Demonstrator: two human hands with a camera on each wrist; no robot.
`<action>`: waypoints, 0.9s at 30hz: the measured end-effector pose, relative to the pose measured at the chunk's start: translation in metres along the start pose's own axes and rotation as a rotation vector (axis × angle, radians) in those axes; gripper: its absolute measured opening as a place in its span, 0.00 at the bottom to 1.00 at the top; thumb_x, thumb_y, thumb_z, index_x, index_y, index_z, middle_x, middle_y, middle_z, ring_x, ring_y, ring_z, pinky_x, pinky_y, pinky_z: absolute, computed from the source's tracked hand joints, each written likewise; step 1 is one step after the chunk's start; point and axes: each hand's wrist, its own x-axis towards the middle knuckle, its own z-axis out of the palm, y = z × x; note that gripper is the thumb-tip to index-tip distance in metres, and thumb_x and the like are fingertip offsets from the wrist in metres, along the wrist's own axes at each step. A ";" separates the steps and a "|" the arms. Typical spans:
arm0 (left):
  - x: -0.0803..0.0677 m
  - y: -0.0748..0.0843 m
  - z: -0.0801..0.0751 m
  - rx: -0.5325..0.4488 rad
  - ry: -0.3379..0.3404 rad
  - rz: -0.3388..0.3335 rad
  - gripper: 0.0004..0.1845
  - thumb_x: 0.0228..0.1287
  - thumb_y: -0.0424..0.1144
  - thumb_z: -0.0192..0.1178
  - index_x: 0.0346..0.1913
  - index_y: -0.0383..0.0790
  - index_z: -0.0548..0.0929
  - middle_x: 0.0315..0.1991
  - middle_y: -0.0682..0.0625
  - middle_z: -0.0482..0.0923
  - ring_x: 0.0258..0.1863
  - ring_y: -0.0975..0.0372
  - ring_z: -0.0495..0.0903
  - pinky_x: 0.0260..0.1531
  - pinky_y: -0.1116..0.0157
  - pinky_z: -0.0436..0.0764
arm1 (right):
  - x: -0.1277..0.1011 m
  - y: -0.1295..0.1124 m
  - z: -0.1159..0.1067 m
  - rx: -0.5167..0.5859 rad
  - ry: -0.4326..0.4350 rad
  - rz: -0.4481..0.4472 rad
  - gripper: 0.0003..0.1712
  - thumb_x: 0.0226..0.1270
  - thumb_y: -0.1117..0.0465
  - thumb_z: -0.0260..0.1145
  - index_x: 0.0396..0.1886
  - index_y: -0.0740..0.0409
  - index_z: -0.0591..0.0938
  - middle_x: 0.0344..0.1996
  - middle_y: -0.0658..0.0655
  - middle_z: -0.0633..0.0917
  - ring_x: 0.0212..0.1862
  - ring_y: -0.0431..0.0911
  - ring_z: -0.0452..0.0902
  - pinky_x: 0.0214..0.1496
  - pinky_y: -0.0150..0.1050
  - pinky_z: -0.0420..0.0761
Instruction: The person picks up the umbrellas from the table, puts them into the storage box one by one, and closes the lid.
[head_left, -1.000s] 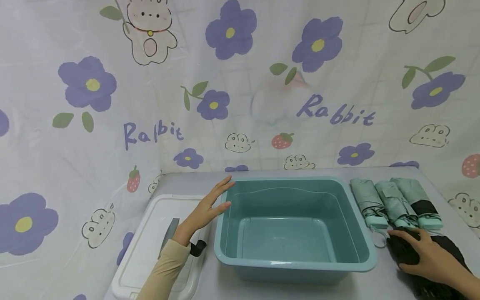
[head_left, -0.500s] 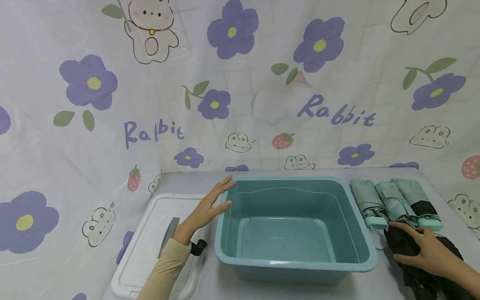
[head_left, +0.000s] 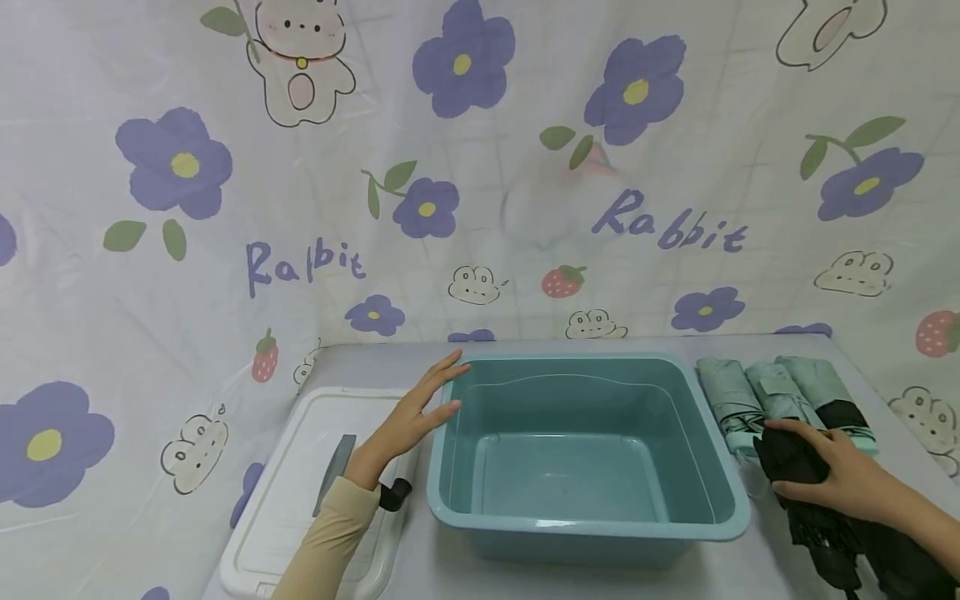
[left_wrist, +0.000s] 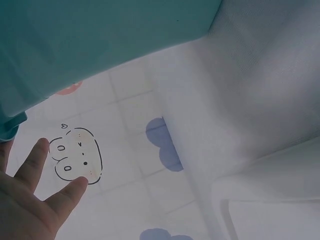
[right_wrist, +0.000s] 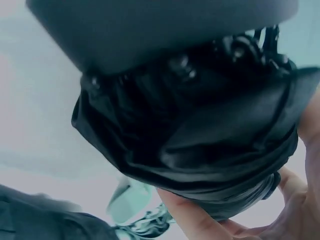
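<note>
My right hand grips a folded black umbrella just to the right of the teal plastic basin. In the right wrist view its gathered black fabric fills the middle, a smooth dark end nearest the camera, and fingers wrap the far side. A second black umbrella lies beside it, partly hidden by the forearm. At the basin's left rim my left hand rests with spread, extended fingers; the left wrist view catches that hand beneath the basin's edge.
Behind the right hand, three folded light-green umbrellas lie side by side on the table. A white plastic lid lies left of the basin, under the left forearm. A patterned curtain hangs along the back.
My right hand has closed round the black umbrella and lifted its near part, shifting slightly left and away from me. The left hand stays at the basin rim.
</note>
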 end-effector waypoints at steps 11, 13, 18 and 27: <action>0.003 -0.020 0.007 0.008 0.026 0.022 0.27 0.68 0.38 0.50 0.69 0.40 0.61 0.73 0.45 0.45 0.73 0.51 0.44 0.62 0.39 0.52 | 0.008 -0.015 -0.019 0.003 0.024 -0.023 0.49 0.50 0.47 0.72 0.67 0.56 0.58 0.47 0.81 0.68 0.43 0.70 0.68 0.28 0.56 0.72; 0.002 -0.029 0.009 0.016 0.030 0.018 0.27 0.69 0.39 0.50 0.69 0.43 0.61 0.74 0.48 0.45 0.73 0.54 0.44 0.62 0.39 0.53 | 0.009 -0.017 -0.019 0.014 0.029 -0.043 0.48 0.50 0.48 0.72 0.67 0.55 0.59 0.48 0.80 0.68 0.44 0.69 0.68 0.28 0.56 0.72; 0.001 -0.039 0.010 0.021 0.034 0.022 0.27 0.69 0.44 0.50 0.70 0.50 0.60 0.74 0.54 0.44 0.73 0.58 0.43 0.62 0.41 0.54 | 0.012 -0.022 -0.021 0.014 0.040 -0.053 0.48 0.51 0.48 0.71 0.68 0.54 0.59 0.48 0.81 0.67 0.42 0.69 0.69 0.26 0.55 0.71; 0.001 -0.022 0.009 0.004 0.037 0.026 0.27 0.69 0.39 0.50 0.69 0.42 0.61 0.73 0.47 0.45 0.73 0.53 0.43 0.62 0.39 0.53 | 0.017 -0.034 -0.034 0.016 0.073 -0.070 0.47 0.50 0.48 0.72 0.67 0.56 0.59 0.49 0.81 0.67 0.44 0.72 0.68 0.29 0.61 0.71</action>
